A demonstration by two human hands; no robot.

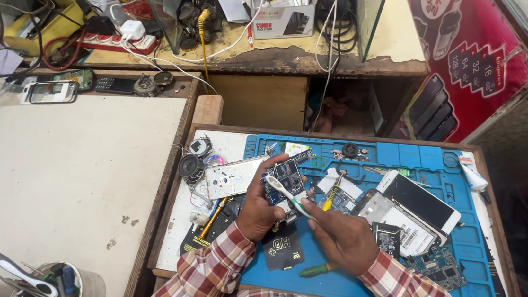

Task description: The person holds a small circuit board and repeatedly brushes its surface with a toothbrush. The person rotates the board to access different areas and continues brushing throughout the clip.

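left hand [258,212] — grips circuit board [285,179]; right hand [341,235] — toothbrush [285,194] on board

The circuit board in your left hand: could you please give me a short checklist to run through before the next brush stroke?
1. Circuit board held firmly in left hand: ok.
2. Toothbrush in right hand, bristles on the board: ok.
3. Blue work mat lies beneath the hands: ok.
4. White phone lies apart from the brush: ok.
5. Board free of dust: cannot tell.
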